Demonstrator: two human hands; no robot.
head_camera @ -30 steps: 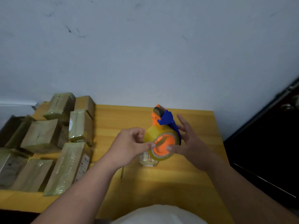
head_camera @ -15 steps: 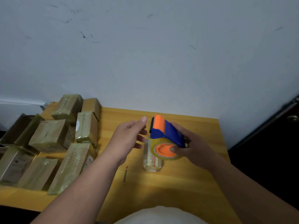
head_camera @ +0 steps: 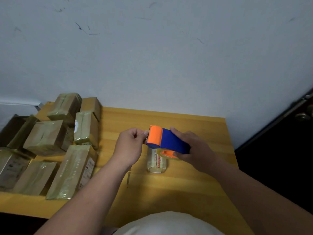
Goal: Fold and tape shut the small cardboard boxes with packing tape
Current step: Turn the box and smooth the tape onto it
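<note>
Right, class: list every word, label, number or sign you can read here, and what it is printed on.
None can be read.
Small box under the tape dispenser: red and dark print, too blurred.
Long taped box: pale print and side label, too small.
Upright taped box: white sticker, unreadable.

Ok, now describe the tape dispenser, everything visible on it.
The tape dispenser is a plastic hand-held one: blue body, orange front plate with a toothed cutting edge, and a yellowish tape roll on an orange hub below. The right hand grips it above the table. The left hand pinches at the toothed edge.
</note>
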